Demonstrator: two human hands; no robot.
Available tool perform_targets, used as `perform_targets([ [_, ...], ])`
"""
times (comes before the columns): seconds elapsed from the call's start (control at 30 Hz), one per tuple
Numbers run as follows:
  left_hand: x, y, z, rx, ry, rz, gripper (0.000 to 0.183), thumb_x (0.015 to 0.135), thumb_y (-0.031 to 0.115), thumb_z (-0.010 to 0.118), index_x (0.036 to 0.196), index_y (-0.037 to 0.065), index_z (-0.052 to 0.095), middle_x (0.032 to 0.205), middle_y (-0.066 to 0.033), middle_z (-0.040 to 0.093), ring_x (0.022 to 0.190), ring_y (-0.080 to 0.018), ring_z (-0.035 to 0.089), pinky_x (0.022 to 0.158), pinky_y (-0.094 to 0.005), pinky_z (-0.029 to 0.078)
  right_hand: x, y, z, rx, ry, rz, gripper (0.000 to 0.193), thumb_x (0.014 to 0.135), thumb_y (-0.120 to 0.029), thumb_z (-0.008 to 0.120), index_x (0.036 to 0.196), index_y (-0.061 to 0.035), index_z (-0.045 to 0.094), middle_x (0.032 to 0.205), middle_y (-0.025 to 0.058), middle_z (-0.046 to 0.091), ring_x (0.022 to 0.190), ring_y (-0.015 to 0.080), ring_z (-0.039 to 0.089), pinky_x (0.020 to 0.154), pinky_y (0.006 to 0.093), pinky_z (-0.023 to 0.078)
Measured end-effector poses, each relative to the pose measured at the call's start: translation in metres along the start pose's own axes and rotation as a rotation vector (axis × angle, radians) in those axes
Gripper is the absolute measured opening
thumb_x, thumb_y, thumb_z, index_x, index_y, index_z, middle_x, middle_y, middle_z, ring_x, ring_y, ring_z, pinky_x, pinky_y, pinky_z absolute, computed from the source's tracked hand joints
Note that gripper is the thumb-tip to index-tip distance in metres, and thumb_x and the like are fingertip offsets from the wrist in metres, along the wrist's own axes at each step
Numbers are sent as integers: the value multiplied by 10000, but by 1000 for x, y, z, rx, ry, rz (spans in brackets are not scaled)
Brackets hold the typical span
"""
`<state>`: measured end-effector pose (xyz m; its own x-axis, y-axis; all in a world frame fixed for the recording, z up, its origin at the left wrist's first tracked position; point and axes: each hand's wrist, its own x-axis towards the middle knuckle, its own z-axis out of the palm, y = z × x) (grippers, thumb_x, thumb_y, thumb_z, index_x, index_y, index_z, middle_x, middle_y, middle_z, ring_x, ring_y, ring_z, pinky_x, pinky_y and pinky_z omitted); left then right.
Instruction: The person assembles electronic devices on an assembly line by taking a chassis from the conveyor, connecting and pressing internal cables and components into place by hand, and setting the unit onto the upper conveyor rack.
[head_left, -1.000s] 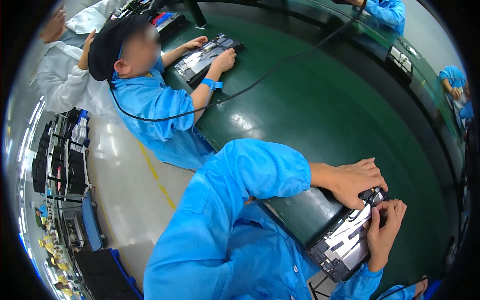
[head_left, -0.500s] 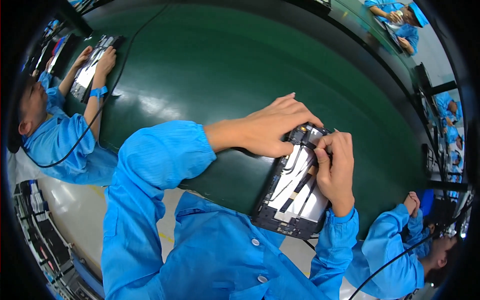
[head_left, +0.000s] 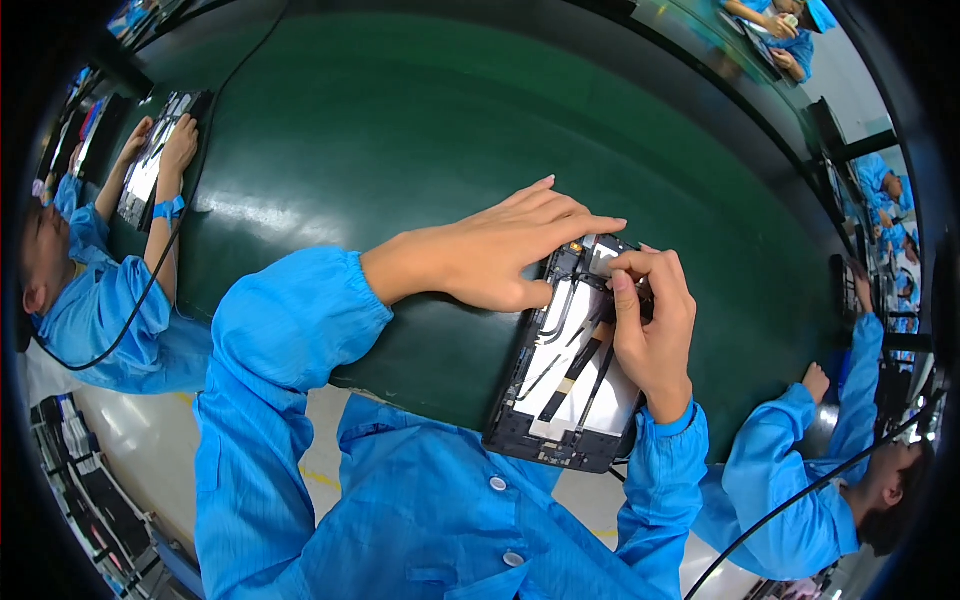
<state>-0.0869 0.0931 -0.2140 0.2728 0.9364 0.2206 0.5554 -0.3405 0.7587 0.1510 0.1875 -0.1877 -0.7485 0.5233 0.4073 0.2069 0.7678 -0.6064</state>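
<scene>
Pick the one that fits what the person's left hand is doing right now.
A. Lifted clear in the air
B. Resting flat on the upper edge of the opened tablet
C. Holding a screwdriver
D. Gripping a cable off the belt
B: the left hand lies flat, fingers extended, across the upper end of the opened tablet, while the right hand pinches at its top.

Head fisheye, looking down, close over bench point(head_left: 400, 120).

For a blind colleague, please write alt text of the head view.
A person in blue sleeves works on an opened tablet at the edge of a green table: the left hand steadies its top, and the right hand pinches something small there. Other blue-clad workers sit at either side.
</scene>
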Motion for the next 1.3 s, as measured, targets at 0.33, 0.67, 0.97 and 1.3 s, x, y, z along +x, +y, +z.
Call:
perform_targets([
  [0.33,5,2,-5,7,-53,-16,1030,697,114,655,1707,152,456,1482,-201,593,1467,-424,527,1370,-709,90,1,-7,-2,12,66,103,130,935,16,759,1047,-44,781,861,77,718,757,222,610,707,346,477],
  [0.67,7,8,-4,38,-13,-34,992,748,100,680,1712,250,500,1374,-236,616,1348,-448,571,1372,-685,136,2,-2,-5,26,36,4,160,842,14,778,986,-58,785,839,75,721,768,266,694,843,391,503],
  [0.97,8,7,-5,62,-24,-45,1009,764,70,647,1746,132,419,1417,-224,631,1395,-428,561,1369,-683,138,2,1,-2,9,39,-50,146,815,11,776,937,-68,787,820,61,723,772,260,693,885,408,503],
  [1.3,6,4,-3,16,49,-25,969,816,84,669,1746,142,405,1358,-194,664,1289,-411,592,1373,-654,167,3,2,-6,62,-24,-53,133,784,9,773,888,-71,751,804,48,733,765,253,714,913,393,514],
])
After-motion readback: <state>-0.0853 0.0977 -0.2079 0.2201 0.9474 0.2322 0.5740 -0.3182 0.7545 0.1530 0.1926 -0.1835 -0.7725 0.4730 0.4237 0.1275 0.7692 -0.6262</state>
